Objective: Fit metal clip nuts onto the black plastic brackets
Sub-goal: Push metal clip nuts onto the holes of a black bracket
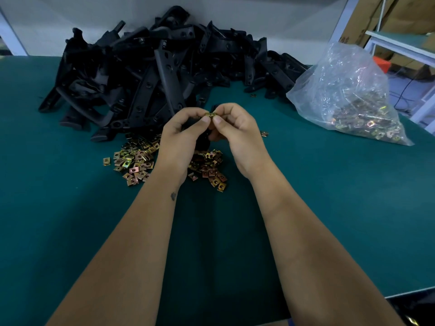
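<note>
Bench: a dark green mat (329,196) covers it; the near right edge shows at the lower right corner
Room: a pale wall runs behind the bench; to the right stand a white shelf frame (397,43) and brown cardboard boxes (400,12)
Brackets: a big heap of black plastic brackets (150,67) lies at the back of the bench, spreading left and centre, against the wall
Loose clip nuts: a scatter of brass-coloured clip nuts (134,161) lies on the mat in front of the heap, partly hidden beneath both wrists; one stray nut (264,133) lies just right of the hands
Bag: a clear plastic bag (348,90) holding more clip nuts sits at the right, well apart from the hands
Left hand (181,135): fingers curled, thumb and forefinger pinching one end of a single clip nut (210,114)
Right hand (237,132): fingers curled, pinching the other end of the same nut, raised above the mat
In the way: a dark piece below the two hands is mostly hidden by them; I cannot tell what it is
</note>
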`<state>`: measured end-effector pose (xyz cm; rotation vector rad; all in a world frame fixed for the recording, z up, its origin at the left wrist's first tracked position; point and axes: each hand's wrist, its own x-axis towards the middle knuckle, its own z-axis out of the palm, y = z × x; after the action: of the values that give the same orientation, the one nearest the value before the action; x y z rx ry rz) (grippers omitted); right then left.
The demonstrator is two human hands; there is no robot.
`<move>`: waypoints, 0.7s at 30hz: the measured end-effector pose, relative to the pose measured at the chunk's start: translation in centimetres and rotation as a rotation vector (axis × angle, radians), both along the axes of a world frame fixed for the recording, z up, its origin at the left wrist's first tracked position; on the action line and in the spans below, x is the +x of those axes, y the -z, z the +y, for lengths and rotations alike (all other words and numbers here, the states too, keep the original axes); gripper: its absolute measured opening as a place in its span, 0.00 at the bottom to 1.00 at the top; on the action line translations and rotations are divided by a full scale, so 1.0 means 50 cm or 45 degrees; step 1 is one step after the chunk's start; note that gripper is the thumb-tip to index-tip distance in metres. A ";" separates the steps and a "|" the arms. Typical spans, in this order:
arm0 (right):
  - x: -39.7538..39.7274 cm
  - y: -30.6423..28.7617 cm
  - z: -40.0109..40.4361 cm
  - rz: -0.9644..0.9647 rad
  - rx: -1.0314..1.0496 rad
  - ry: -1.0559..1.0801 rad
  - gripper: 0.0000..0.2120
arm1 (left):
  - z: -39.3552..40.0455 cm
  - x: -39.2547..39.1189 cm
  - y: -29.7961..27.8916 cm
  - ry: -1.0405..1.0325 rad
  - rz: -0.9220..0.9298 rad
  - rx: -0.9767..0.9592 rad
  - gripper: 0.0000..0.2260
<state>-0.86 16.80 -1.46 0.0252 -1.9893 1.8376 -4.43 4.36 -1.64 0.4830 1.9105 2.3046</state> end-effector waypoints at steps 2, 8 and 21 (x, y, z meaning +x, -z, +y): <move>0.000 0.000 0.004 -0.008 -0.019 -0.046 0.06 | -0.004 0.000 -0.003 0.053 -0.040 0.015 0.05; -0.001 0.000 0.004 -0.017 -0.048 -0.086 0.07 | -0.014 -0.008 -0.004 0.172 -0.101 0.043 0.05; 0.009 -0.012 0.016 -0.063 -0.126 -0.225 0.07 | -0.020 -0.016 0.000 0.266 -0.092 0.053 0.05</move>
<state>-0.41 17.61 -0.85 0.1313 -1.9821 2.0637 -5.26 3.33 -1.64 0.5667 1.6949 2.2005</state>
